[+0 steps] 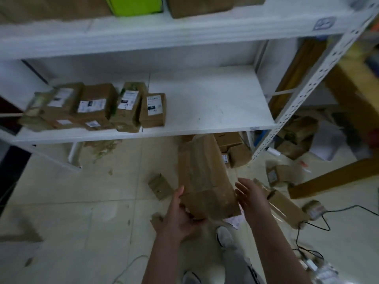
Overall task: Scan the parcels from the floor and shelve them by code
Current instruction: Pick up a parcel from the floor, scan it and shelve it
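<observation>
As the left hand (180, 216) grips the lower-centre parcel (203, 173), right hand (253, 198) open alongside, it seems stiff, light: hold bottom corners.

Forearms (162, 257) bare; grey trousers (239, 263), dark side stripe (253, 273); pale grey-white trainers (224, 236).

Parcel stockroom: white metal shelving (205, 132), labelled cardboard parcels (152, 110).

Head-worn wide view, forward and down, apparently near the shelf (205, 103).
</observation>
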A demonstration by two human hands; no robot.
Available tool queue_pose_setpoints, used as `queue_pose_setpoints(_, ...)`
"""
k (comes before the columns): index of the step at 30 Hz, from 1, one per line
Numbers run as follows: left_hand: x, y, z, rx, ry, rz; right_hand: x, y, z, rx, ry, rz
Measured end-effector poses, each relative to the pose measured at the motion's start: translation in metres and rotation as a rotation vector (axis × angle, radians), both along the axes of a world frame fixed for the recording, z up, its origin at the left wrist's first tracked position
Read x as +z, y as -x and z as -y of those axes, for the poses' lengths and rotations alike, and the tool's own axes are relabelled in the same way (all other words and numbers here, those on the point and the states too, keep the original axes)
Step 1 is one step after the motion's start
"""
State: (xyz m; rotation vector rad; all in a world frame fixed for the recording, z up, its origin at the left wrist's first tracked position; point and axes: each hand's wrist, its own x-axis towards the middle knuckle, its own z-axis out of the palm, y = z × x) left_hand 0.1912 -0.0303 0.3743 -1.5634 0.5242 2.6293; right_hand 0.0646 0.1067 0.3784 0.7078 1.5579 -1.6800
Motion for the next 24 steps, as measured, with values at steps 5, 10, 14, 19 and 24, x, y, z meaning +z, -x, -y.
queue_pose_setpoints(5,0.079,-0.030,-0.057,0.008,-0.041,-0.152,0.084,-0.026,-0.055,0.106,0.004,-0.017)
queue_pose_setpoints(10,0.117,-0.038,-0.094,-0.017,-0.140,-0.334,0.142,-0.021,-0.112,0.162,0.259,0.018)
queue_pose_setpoints(14,0.138,-0.015,-0.124,-0.129,-0.149,-0.535,0.160,-0.015,-0.151,0.073,0.409,0.001)
queue_pose_setpoints(19,0.163,0.026,-0.170,-0.198,-0.118,-0.522,0.178,0.013,-0.213,0.020,0.584,-0.030)
queue_pose_setpoints(24,0.194,0.068,-0.219,-0.055,0.243,-0.262,0.185,0.047,-0.271,-0.056,0.557,-0.158)
